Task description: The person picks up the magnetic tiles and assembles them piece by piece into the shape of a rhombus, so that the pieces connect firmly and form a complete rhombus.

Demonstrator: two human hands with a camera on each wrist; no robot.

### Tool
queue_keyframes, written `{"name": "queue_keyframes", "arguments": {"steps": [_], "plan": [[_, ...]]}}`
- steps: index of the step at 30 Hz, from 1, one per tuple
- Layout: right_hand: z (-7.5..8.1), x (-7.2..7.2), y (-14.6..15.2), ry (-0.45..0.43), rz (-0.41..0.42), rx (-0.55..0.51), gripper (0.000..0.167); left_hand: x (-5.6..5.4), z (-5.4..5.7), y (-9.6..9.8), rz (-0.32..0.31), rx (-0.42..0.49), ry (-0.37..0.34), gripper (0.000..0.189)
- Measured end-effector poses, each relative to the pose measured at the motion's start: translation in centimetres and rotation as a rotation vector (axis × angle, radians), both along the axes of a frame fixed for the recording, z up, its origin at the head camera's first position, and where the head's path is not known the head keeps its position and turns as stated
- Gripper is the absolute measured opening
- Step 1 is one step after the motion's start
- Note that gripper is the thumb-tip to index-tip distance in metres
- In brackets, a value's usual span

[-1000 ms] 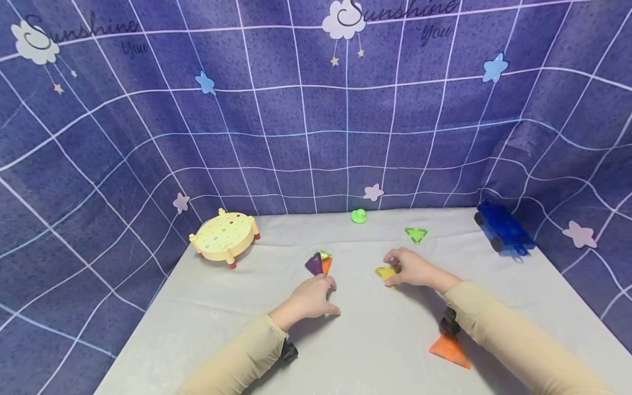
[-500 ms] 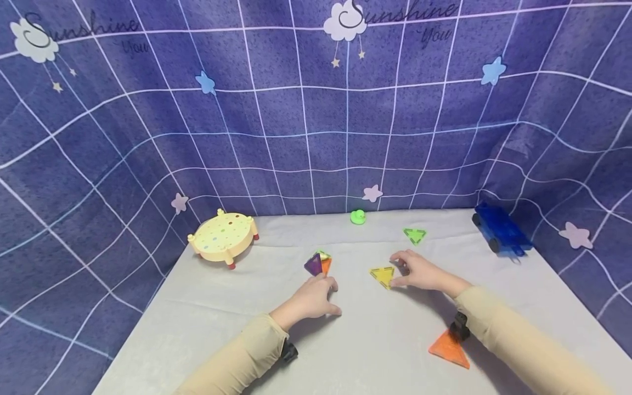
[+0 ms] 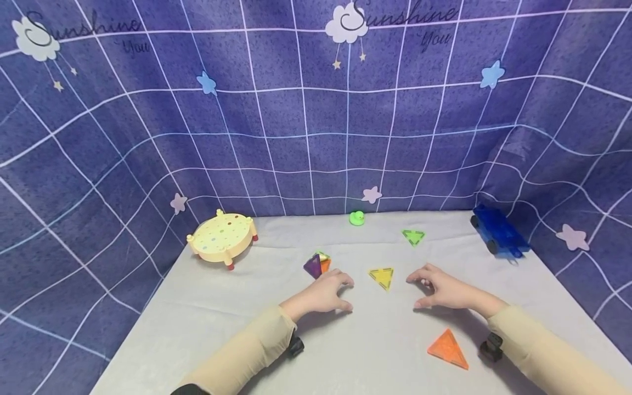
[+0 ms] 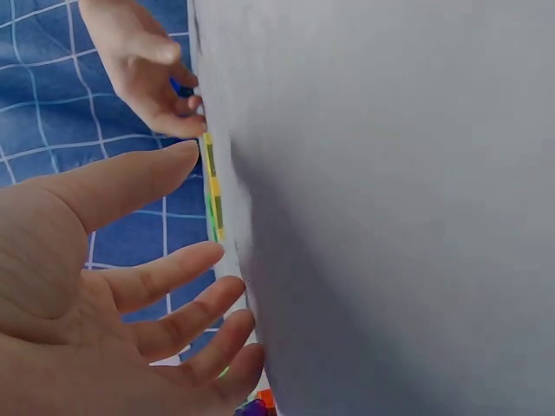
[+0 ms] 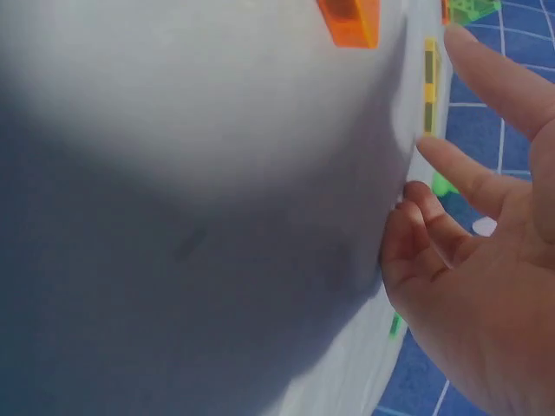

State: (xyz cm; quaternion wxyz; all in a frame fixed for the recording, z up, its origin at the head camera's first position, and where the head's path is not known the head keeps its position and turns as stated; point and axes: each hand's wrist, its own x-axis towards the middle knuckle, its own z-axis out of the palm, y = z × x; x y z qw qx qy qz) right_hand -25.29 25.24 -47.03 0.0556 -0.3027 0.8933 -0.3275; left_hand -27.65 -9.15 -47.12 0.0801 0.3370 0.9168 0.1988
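Note:
A yellow triangular magnetic tile [image 3: 382, 277] lies flat on the table between the two hands. My left hand [image 3: 323, 293] holds nothing; its fingers are relaxed and its thumb stands apart from them. Just beyond its knuckles is a small cluster of joined tiles [image 3: 313, 266], purple, orange and green, partly hidden by the hand. My right hand [image 3: 444, 289] is also without anything in it, fingers loosely bent, to the right of the yellow tile. An orange triangular tile [image 3: 448, 349] lies nearer the front, below the right hand, and a green triangular tile [image 3: 413, 236] lies farther back.
A yellow round toy with short red-tipped legs [image 3: 223, 238] stands at the back left. A small green duck [image 3: 357, 218] sits near the back edge, and a blue toy car [image 3: 500, 231] is at the back right. Patterned blue cloth [image 3: 316, 109] hangs behind the table.
My right hand has let go of the yellow tile and drawn back to the right and nearer. My left hand has shifted slightly right, away from the cluster.

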Motion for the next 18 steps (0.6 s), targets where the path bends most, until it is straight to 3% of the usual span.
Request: {"name": "queue_keyframes", "arguments": {"steps": [5, 11, 18], "plan": [[0.2, 1.4, 1.4, -0.055, 0.052, -0.028, 0.054, -1.3, 0.0, 1.4, 0.009, 0.023, -0.008, 0.059], [-0.2, 2.7, 2.4, -0.041, 0.162, -0.058, 0.055, -2.5, 0.3, 3.2, 0.086, 0.018, -0.006, 0.067], [0.1, 4.1, 2.6, -0.007, 0.228, 0.044, 0.060, -3.5, 0.0, 5.3, 0.134, -0.010, 0.022, 0.073]]}}
